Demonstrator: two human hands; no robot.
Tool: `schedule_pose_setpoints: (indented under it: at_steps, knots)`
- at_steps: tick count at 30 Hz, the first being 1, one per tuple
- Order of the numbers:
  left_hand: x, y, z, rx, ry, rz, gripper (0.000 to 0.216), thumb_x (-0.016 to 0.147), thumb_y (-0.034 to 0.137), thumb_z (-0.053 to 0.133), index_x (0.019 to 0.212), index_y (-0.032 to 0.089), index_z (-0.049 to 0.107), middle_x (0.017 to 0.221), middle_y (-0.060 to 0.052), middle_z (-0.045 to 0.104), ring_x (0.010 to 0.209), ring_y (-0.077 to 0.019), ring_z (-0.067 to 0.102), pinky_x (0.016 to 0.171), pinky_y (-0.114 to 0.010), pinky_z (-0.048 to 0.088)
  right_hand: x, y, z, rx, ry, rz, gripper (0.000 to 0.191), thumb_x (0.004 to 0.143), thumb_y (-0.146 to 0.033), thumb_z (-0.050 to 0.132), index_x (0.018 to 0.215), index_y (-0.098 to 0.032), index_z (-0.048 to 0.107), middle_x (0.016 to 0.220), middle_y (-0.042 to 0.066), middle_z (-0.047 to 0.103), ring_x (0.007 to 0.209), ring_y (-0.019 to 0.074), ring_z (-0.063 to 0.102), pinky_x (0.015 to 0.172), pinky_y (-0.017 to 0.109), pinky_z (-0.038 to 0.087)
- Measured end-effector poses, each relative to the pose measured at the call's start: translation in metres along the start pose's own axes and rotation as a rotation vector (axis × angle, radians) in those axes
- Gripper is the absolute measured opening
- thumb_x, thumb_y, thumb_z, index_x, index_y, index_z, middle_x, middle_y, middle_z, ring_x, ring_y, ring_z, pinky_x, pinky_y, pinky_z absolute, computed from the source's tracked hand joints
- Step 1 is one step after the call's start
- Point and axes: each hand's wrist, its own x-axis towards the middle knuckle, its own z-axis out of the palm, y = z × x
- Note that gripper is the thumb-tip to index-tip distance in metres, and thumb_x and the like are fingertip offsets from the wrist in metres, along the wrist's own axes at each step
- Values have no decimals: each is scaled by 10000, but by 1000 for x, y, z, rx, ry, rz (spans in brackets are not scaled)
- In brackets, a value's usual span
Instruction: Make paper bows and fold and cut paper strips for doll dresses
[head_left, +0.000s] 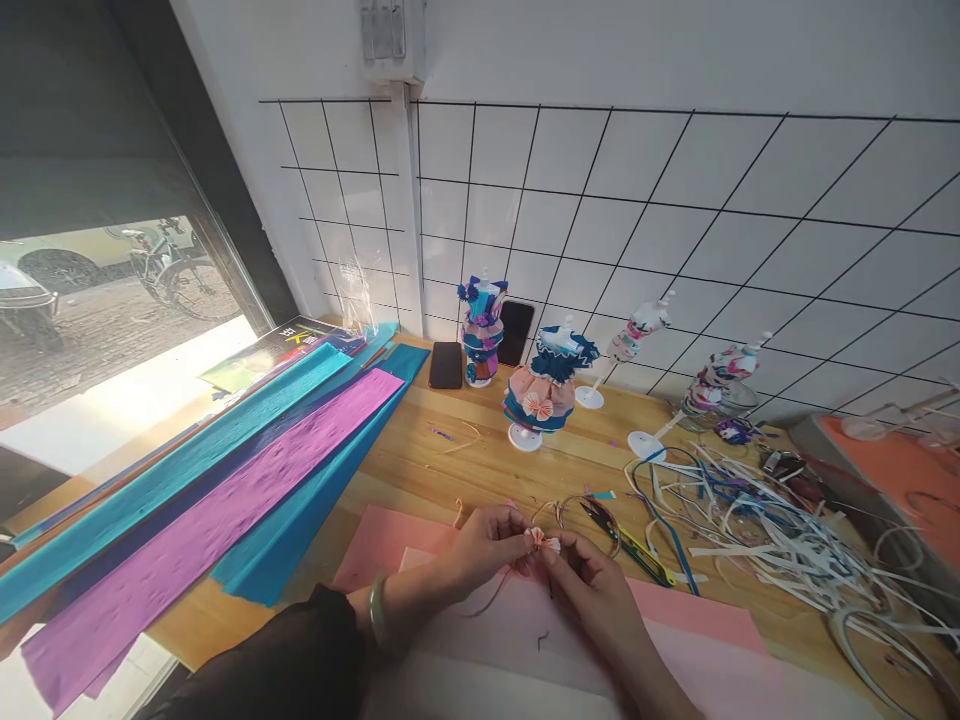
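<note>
A white wall [675, 60] with black grid lines stands behind a wooden bench [427, 460]. Along the bench's left side lie long paper strips, among them a purple strip [225, 530] between blue ones. At the near edge, pink sheets [697, 610] spread beneath the person's hands, and a loose tangle of narrow ribbons [780, 530], mostly white and blue, covers the right. The left hand [487, 548] and right hand [594, 590] meet above the sheets, thumbs and fingers pinching a small bow from either side (a pale green bangle [378, 610] circles the left wrist). Farther back stand four miniature dress forms; one wears a pink-and-blue skirt [538, 398] bearing a similar bow. A dark phone [445, 365] lies flat near the leftmost form. Just beyond the right hand rests a yellow-green cutter [637, 550]. Smallest is the held pale peach bow [543, 541] itself, pleated, between the fingertips.
</note>
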Motion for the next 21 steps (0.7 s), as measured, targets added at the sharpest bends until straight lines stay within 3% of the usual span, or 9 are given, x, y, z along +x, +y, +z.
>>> schedule_pose_setpoints:
  at_steps: [4,10,21]
  knots:
    - [-1,-3,1,74,-36,5,362,680,485,670,724,130,613,635,-10,586,591,-104,541,613,-244,433,1,2,2,40,112,-16,375,725,-502,632,924,-185,619,869,70,659,810,214,591,697,308,463]
    - [-1,-10,4,129,-20,-8,360,671,486,671,733,138,605,650,-10,601,613,-101,554,607,-229,444,1,-1,3,34,26,-84,334,746,-525,599,696,-195,590,670,22,606,644,169,549,616,281,440]
    - [6,-27,-1,69,8,16,450,611,415,744,895,135,536,643,18,594,606,-109,593,578,-246,488,1,0,2,85,2,-38,370,750,-551,585,710,-184,599,661,32,625,627,165,557,605,283,446]
